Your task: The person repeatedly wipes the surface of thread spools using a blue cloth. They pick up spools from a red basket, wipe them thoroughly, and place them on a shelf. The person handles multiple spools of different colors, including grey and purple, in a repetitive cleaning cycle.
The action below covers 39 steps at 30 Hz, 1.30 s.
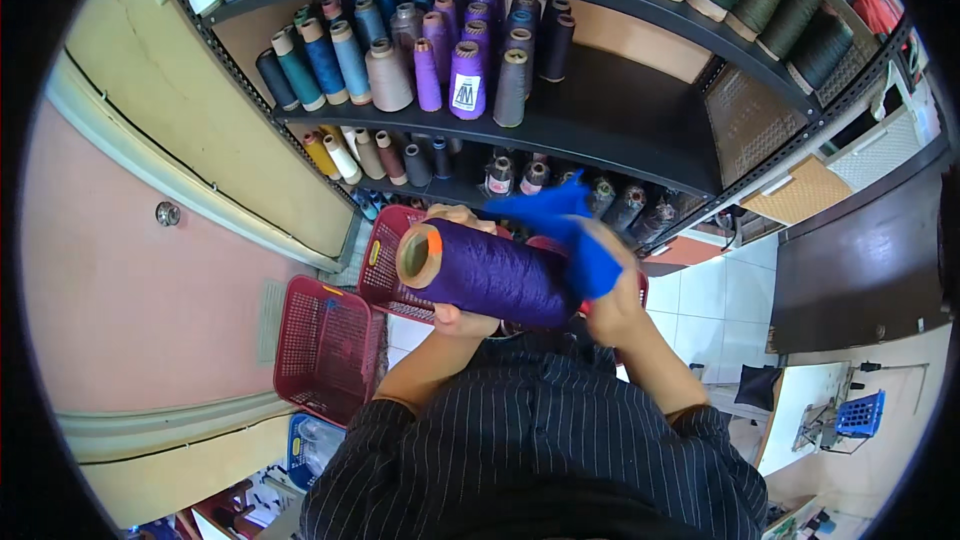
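While the purple thread cone (497,275) is gripped centrally by the curled left hand (466,322), a blue cloth (594,258) is held at the cone's three-o'clock end by the bent right hand (618,305).

3 black shelves (640,125) here, loaded with thread cones (390,83) in purples, blues, greys, greens. Red baskets (325,380) sit on the white tiled floor (702,292).

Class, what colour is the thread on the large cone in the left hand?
Deep purple. The thread shows best in the head view.
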Each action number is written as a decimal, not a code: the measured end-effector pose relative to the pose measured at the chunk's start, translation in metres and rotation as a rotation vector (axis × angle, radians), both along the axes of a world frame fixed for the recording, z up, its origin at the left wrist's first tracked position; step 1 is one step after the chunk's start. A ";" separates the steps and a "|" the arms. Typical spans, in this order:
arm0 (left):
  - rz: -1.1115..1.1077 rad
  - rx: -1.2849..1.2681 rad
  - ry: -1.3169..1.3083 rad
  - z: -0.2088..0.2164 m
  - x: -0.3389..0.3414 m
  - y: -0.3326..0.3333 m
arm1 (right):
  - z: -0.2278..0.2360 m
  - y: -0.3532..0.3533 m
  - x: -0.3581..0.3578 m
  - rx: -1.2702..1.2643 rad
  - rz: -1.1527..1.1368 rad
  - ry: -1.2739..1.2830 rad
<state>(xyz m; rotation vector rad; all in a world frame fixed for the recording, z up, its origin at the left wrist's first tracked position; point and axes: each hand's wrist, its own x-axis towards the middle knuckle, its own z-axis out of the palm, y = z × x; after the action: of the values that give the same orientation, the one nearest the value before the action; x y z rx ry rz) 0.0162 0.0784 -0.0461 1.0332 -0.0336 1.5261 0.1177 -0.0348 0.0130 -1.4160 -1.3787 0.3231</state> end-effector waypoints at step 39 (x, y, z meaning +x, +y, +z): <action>-0.189 0.005 0.508 -0.004 0.053 0.012 | -0.071 0.016 0.039 0.037 -0.476 0.161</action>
<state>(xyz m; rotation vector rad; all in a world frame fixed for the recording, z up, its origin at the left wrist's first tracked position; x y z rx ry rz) 0.0694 0.0900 -0.0499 1.3552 0.2152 1.0625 0.1572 -0.0185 -0.0576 -1.5982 -0.8785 0.0963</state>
